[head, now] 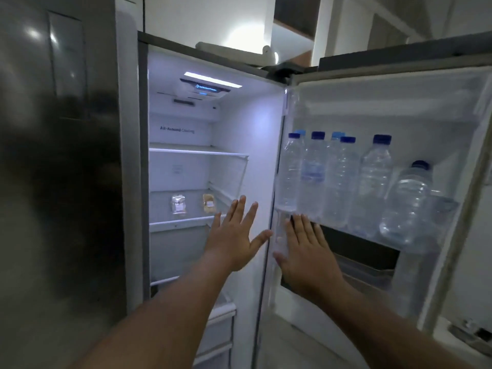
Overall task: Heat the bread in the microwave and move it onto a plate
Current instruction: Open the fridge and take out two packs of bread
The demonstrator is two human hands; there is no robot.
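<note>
Grip, left hand [234,235]: wide open, fingers spread, holding nothing. It is stretched out in front of the open fridge, palm facing in.
Grip, right hand [306,251]: also open and flat, holding nothing. It is up against the inner edge of the fridge door [399,107], just under the bottle shelf (I cannot tell if the palm truly presses on it).
Bread [209,203]: a small tan pack in clear wrap, lying on a glass shelf [175,223] inside the fridge. It sits just past the left hand's fingertips, a bit to their left, not touched.
Second pack [178,205]: a paler clear-wrapped pack on the same shelf, farther left of the bread, apart from it. What is in it is too small to tell.
Water bottles [343,179]: a row with blue caps, standing upright in the door shelf, right above the right hand. One more at the far right end leans.
Fridge light [213,79]: on, high above both hands.
Other fridge door [58,155]: shut, dark and shiny, far left of the left hand.
</note>
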